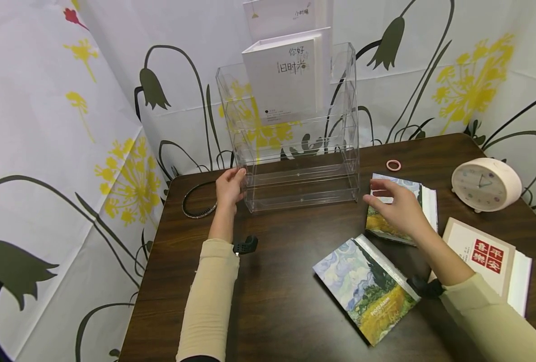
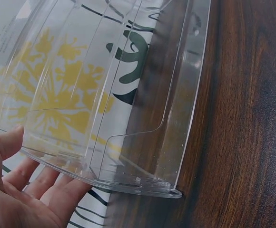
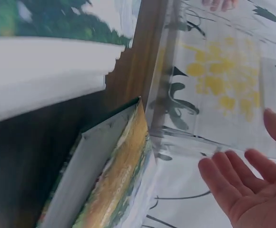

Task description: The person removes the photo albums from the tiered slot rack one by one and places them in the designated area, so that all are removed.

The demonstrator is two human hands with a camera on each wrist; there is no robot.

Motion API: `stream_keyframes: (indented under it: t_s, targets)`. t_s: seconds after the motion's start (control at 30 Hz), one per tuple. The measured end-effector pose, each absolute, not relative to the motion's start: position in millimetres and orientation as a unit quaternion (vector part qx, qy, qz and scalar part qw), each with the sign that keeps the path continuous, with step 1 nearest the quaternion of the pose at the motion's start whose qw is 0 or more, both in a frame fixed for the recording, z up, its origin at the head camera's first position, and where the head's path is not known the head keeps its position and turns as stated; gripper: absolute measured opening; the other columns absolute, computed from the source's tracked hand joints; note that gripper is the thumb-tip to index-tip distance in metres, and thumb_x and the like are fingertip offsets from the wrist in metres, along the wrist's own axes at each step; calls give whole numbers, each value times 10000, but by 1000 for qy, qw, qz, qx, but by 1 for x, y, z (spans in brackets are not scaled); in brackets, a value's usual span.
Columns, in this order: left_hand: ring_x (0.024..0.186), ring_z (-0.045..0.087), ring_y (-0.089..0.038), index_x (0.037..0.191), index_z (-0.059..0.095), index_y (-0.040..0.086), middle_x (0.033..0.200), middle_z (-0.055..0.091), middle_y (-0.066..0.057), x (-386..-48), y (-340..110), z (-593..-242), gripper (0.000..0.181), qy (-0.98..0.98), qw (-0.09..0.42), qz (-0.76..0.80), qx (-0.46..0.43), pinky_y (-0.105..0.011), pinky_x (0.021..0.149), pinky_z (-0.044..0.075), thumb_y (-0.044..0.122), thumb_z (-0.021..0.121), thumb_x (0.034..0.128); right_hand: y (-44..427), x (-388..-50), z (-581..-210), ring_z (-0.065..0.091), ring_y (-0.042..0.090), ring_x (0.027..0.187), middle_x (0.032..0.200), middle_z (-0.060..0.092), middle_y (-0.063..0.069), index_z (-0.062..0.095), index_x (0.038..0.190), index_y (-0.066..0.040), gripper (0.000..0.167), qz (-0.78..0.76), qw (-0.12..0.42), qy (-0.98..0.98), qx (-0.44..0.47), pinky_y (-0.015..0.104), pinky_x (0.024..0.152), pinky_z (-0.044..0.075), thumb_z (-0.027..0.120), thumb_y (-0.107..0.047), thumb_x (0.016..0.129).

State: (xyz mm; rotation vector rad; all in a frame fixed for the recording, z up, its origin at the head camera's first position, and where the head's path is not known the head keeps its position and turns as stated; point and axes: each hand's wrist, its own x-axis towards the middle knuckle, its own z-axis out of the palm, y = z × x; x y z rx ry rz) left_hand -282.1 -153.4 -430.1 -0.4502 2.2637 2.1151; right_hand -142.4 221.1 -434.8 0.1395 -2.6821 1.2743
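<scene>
A clear acrylic rack [image 1: 304,198] with several tiers stands against the patterned cloth, holding pale boxed books [image 1: 286,80] in its upper tiers. At its left side, my left hand [image 1: 229,188] touches the side panel, fingers loosely bent along the outer edge [image 2: 95,183]. My right hand [image 1: 399,206] hovers above a landscape-covered album [image 1: 381,226], fingers spread and holding nothing; the right wrist view shows the palm and fingers [image 3: 252,185] beside the rack. A second album [image 1: 362,286], printed "PHOTO ALBUM", lies nearer the front.
A round pink clock [image 1: 487,184] stands at the right, with a cream book [image 1: 480,256] bearing red characters in front of it. A pink ring [image 1: 393,165] lies behind the albums. To the rack's left lies a dark hoop [image 1: 198,215] on the wooden table [image 1: 277,311].
</scene>
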Motion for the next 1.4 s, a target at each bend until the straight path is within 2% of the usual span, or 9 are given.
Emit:
stream_keyframes:
  t_s: [0.3,0.73,0.87,1.03,1.27,1.4]
  targets:
    - [1103,559,-233,1297,597,73,1184,615,-54,-282,-153,-430,395,725,2,673,-145,-490,927,505,284,649,967,212,-193,-433,489,456,1245,1386,494,273,383,1460,34,627,437,100,-894,24,611,982,401,587,-337,997]
    - [1166,542,-280,1318,584,63,1162,594,-56,-281,-155,-430,422,719,1,680,-146,-508,936,497,282,653,964,200,-243,-437,419,422,1323,1462,398,293,244,1520,34,699,448,37,-893,-20,548,1080,330,413,-444,1040]
    - [1143,556,-257,1313,588,66,1166,601,-53,-282,-153,-430,416,719,3,679,-146,-493,925,505,284,653,965,203,-250,-440,418,437,1313,1420,447,297,311,1487,45,661,447,28,-894,-22,553,1081,318,391,-441,1047]
    - [1136,557,-254,1303,589,60,1164,600,-57,-283,-152,-431,411,719,3,680,-142,-498,929,503,284,653,965,203,-254,-439,459,444,1264,1337,517,299,439,1377,57,550,449,18,-893,-15,552,1059,341,418,-388,1054]
    - [1146,558,-254,1314,588,68,1166,605,-42,-283,-153,-433,428,723,4,677,-141,-470,916,514,304,652,962,203,-257,-438,441,455,1276,1349,494,322,442,1370,78,520,448,0,-894,-11,554,1071,327,422,-339,1060]
    - [1129,564,-247,1294,599,70,1145,609,-31,-283,-153,-434,408,721,1,679,-141,-495,929,503,302,653,963,201,-257,-437,432,458,1286,1359,485,325,441,1368,91,524,445,-2,-896,-11,554,1081,315,422,-334,1061]
